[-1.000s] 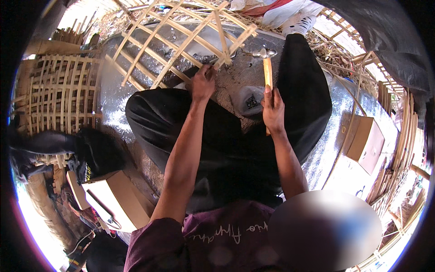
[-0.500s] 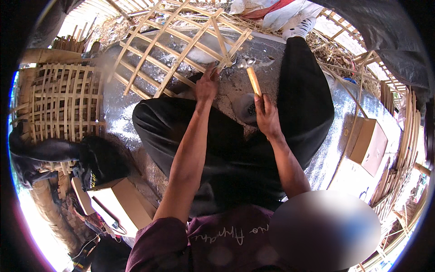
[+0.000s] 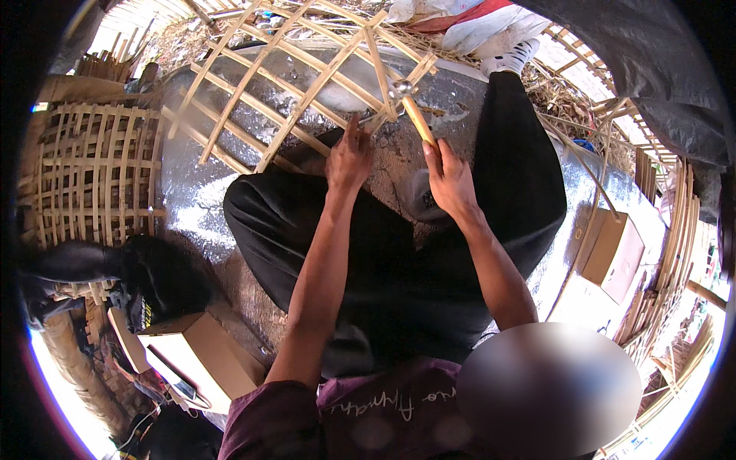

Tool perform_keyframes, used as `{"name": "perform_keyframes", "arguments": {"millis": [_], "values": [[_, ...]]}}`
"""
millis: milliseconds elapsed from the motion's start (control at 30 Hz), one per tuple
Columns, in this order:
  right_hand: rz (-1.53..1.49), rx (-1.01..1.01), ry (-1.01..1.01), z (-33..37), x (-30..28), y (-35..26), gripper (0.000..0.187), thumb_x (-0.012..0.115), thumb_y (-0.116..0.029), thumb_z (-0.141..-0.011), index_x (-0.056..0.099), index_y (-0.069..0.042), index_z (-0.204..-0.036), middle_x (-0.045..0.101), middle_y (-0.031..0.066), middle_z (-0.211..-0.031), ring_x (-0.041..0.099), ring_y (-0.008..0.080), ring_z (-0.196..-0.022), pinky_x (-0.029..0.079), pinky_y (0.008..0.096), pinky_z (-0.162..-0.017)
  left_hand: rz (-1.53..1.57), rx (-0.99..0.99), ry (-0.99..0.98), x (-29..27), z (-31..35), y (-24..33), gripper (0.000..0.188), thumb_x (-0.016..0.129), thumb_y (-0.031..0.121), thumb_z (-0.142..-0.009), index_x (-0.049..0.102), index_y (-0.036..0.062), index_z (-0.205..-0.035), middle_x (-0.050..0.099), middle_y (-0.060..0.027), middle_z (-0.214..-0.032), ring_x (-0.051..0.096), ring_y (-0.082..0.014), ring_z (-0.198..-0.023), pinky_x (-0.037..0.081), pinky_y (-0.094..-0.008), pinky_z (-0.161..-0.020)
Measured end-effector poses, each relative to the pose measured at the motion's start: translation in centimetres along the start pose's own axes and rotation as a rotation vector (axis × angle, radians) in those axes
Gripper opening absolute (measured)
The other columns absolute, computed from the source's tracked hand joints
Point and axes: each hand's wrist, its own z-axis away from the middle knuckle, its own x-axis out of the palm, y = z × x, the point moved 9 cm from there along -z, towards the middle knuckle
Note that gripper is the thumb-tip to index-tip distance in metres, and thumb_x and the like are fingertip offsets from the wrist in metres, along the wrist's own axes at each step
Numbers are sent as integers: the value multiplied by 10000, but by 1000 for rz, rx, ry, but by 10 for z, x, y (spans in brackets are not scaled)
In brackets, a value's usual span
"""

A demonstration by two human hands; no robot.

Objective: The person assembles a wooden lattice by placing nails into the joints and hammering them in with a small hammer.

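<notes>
A lattice of split bamboo strips (image 3: 320,92) lies slanted across the far side of my lap and the ground beyond. My left hand (image 3: 350,161) is closed on its near right edge, around a strip near the corner. In my right hand (image 3: 454,182) is a hammer (image 3: 417,120), gripped low on its pale wooden handle. The shiny metal head is over the lattice's right corner, where strips cross; I cannot tell if it touches. Between my legs rests a greyish, rounded thing (image 3: 418,193) with dark contents, partly hidden by my right hand.
A silvery sheet (image 3: 195,184) covers the ground around my crossed legs. An open cardboard box (image 3: 222,356) stands near left, another box (image 3: 617,257) at right. A woven bamboo panel (image 3: 100,165) and black cloth (image 3: 161,272) lie left. White sacking (image 3: 479,34) is at the far edge.
The hammer has moved up and left, so its head is now over the lattice corner. My left hand stays on the lattice edge, and the lattice has shifted slightly.
</notes>
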Motion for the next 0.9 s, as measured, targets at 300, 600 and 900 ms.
{"name": "perform_keyframes", "arguments": {"millis": [300,600,900], "values": [[-129,56,44,7,-13,10,208,508,-207,-981,506,1,-968,526,187,-666,547,382,-532,371,439,-454,-498,368,319,-67,-134,39,399,532,464,-913,555,281,-1267,450,-65,-1408,429,-325,-1282,315,-569,-1032],[-111,-19,26,-11,-12,-15,161,532,-165,-964,476,-16,-943,508,202,-652,524,420,-549,366,453,-464,-630,353,160,-18,-195,2,387,387,503,-958,522,389,-1302,354,22,-1498,505,-268,-1243,191,-661,-1041],[86,-24,-103,-24,2,-10,147,525,-184,-962,482,-44,-952,545,189,-633,580,406,-568,409,444,-451,-610,420,209,-13,-193,7,410,411,519,-938,550,320,-1269,392,-11,-1471,547,-263,-1173,201,-639,-1030]]}}
